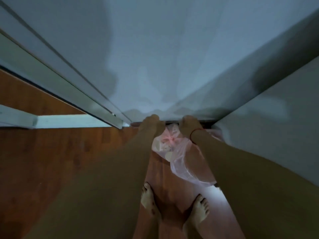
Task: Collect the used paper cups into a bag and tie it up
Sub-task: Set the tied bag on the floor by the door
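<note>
Straight down we look, both arms stretched toward the foot of the white wall. The left grip and the right grip sit side by side with a small gap between them, right where the wall meets the wooden floor. We see only the backs of both, knuckles up and fingers turned under, away from the camera. How far either one is closed, and whether either has hold of anything, I cannot tell. A thin red band circles the right wrist.

Now the bag: thin, see-through pink plastic, lying on the floor just on the near side of the two grips. Its top end reaches in under the gap between them, and its body trails back toward the person along the inside of the right forearm. The plastic is gathered into a pink bunch between the two wrists, just below the grips. Whether either grip touches it is not clear. Pale round shapes, the paper cups, show through the plastic, too blurred to count.

Nearer the camera, the bare left foot and right foot stand on the floor. Off to the left, a white door frame runs diagonally down to the floor.
</note>
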{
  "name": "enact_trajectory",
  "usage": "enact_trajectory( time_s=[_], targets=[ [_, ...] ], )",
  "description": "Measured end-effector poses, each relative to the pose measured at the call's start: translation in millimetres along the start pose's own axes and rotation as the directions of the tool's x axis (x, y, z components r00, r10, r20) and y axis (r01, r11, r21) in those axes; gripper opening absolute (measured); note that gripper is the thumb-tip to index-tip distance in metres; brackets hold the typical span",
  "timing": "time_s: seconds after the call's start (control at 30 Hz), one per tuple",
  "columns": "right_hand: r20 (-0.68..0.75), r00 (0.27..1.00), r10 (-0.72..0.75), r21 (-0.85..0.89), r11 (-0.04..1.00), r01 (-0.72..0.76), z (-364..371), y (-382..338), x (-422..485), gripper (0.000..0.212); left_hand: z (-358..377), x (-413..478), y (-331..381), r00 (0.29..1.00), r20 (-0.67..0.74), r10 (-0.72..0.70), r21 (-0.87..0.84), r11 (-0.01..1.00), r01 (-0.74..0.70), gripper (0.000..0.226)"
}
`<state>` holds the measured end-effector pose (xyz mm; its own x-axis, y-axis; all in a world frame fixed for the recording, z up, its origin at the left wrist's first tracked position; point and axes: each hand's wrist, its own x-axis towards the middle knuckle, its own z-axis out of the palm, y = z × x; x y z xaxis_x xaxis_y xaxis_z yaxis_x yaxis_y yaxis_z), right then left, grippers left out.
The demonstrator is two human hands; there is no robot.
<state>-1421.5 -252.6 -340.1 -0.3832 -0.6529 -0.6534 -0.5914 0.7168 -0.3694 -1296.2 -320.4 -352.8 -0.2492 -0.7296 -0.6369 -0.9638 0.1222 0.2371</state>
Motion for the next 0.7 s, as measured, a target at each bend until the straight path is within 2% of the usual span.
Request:
enact_trajectory(
  time_s=[0.1,0.27,0.4,0.7],
  targets=[
    [-0.022,0.996,-0.087,-0.012,0.996,0.087,-58,-29,-67,0.048,-66,-72,24,0.996,-0.088,0.022,0.032,0.999,-0.02,0.052],
    [-0.074,0.974,-0.215,-0.166,0.965,0.201,-138,-67,-188,0.05,-154,-201,55,0.986,-0.162,0.041,0.175,0.984,-0.012,0.058],
    [-0.134,0.941,-0.31,-0.233,0.933,0.274,-186,-89,-268,0.05,-206,-286,73,0.966,-0.246,0.075,0.176,0.984,-0.031,0.056],
    [-0.346,0.89,-0.297,-0.195,0.951,0.241,-243,-64,-402,0.054,-244,-426,115,0.892,-0.401,0.209,0.15,0.975,-0.162,0.054]
  ],
)
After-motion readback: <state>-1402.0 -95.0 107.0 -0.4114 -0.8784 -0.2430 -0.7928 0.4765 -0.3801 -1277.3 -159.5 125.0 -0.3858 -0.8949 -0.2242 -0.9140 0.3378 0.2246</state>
